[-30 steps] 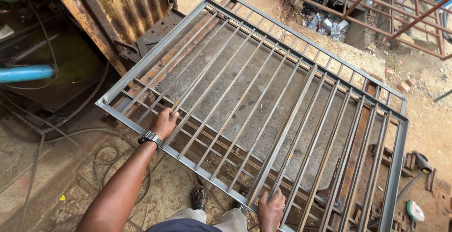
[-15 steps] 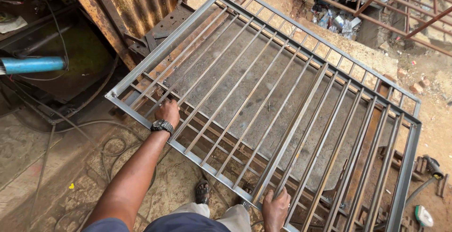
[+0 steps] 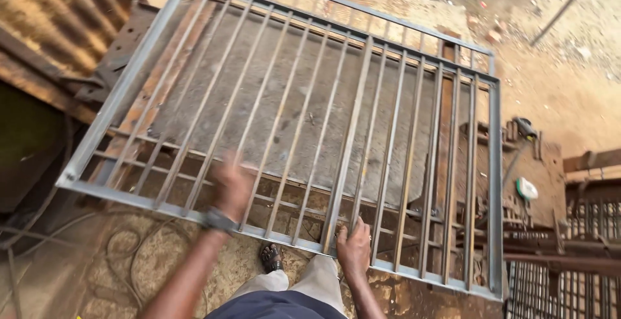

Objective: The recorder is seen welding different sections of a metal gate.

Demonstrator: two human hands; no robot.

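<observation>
I have the grille (image 3: 336, 118) lying flat across the middle of the frame, its near rail at both my hands. My right hand (image 3: 353, 249) has its fingers curled around that rail at lower centre. My left hand (image 3: 233, 186) is blurred over the bars at lower left, so I cannot tell whether its fingers are closed. To shift the frame well, I'd want both grips firm and level, and my sandalled foot (image 3: 270, 257) clear beneath the rail.
</observation>
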